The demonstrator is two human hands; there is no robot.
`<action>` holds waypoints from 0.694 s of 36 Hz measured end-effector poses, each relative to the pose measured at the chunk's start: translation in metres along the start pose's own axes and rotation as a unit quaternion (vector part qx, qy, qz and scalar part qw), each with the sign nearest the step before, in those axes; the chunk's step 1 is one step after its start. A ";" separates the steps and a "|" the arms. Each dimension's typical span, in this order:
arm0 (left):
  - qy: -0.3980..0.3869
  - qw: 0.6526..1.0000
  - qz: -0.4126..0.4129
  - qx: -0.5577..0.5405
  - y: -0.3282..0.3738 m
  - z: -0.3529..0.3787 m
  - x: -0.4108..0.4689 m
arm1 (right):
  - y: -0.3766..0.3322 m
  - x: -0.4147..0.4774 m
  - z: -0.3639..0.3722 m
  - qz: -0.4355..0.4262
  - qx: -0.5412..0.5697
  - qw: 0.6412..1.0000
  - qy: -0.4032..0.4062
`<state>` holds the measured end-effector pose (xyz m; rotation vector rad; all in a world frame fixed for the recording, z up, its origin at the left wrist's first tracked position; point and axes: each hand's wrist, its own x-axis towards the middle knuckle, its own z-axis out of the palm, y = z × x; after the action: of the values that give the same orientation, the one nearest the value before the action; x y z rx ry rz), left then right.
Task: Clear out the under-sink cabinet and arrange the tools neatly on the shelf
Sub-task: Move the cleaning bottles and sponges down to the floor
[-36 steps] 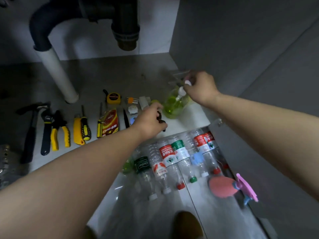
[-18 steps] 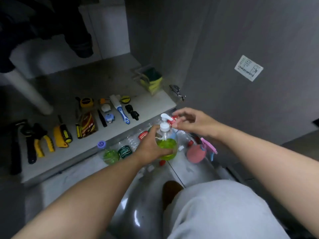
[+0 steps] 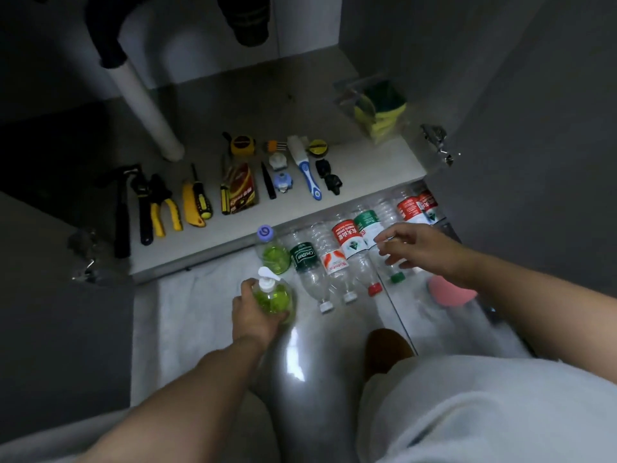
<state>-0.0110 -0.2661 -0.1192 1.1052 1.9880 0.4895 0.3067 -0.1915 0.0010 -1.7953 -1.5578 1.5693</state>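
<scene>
Near the floor (image 3: 200, 315), left hand (image 3: 255, 324) grips white-pumped green bottle (image 3: 273, 298); right hand (image 3: 422, 249) spread.

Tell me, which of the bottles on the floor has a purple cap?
The green bottle at the row's left end, just beyond the pump bottle in the left hand; other visible caps are white, red or green.

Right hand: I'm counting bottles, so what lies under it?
Under the right hand lie clear plastic bottles; a green cap peeks out below it and a pink object shows beneath the wrist. The palm hides the bottles' bodies, so their count there cannot be told.
</scene>
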 end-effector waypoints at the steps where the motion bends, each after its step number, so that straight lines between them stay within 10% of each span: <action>1: -0.002 1.000 -0.003 0.001 -0.001 0.002 0.005 | 0.000 0.004 0.003 0.000 -0.007 1.000 0.002; 25: -0.148 0.987 -0.050 0.026 0.019 -0.024 0.024 | -0.001 0.019 0.033 0.015 -0.138 0.990 0.007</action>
<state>-0.0272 -0.2348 -0.1024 1.0366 1.7926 0.2083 0.2751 -0.1888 -0.0197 -1.9732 -1.8235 1.4062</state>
